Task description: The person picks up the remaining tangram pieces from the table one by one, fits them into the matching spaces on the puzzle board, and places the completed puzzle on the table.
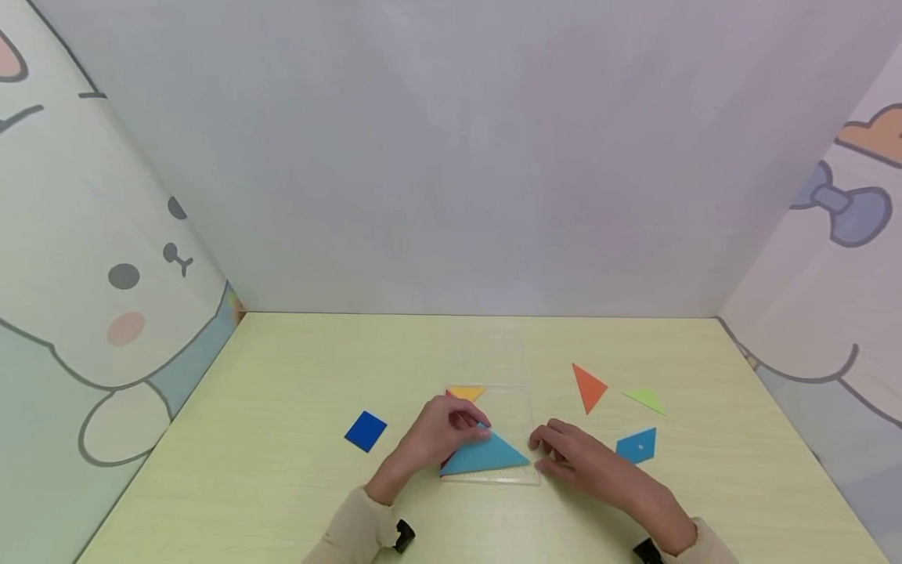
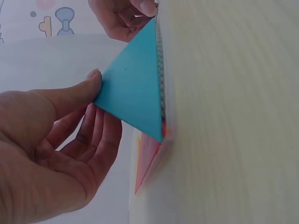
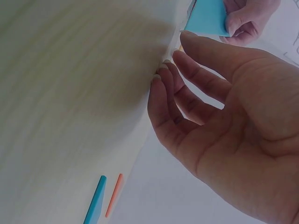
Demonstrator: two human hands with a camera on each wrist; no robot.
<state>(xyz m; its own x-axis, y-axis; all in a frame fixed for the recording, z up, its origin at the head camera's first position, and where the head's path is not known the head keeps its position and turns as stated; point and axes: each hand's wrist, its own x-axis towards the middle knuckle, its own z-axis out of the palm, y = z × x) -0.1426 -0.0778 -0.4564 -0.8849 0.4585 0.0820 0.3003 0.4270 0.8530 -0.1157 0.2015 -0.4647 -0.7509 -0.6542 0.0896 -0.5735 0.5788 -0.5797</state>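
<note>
My left hand (image 1: 438, 429) pinches a large light-blue triangle (image 1: 486, 456) by its upper corner. In the left wrist view the triangle (image 2: 131, 81) stands tilted, its long edge down along the near side of a clear plastic box (image 1: 532, 423). A red triangle (image 2: 148, 156) lies in the box, partly hidden, and a yellow triangle (image 1: 467, 392) shows beyond my left hand. My right hand (image 1: 585, 462) is at the box's right side, near the triangle's right corner. Its fingers (image 3: 161, 100) are loosely bent with nothing between them.
A dark-blue square (image 1: 366, 432) lies left of my left hand. To the right are an orange triangle (image 1: 590, 388), a green triangle (image 1: 646, 400) and a blue parallelogram (image 1: 637, 446). A grey wall (image 1: 479, 196) borders the table's back.
</note>
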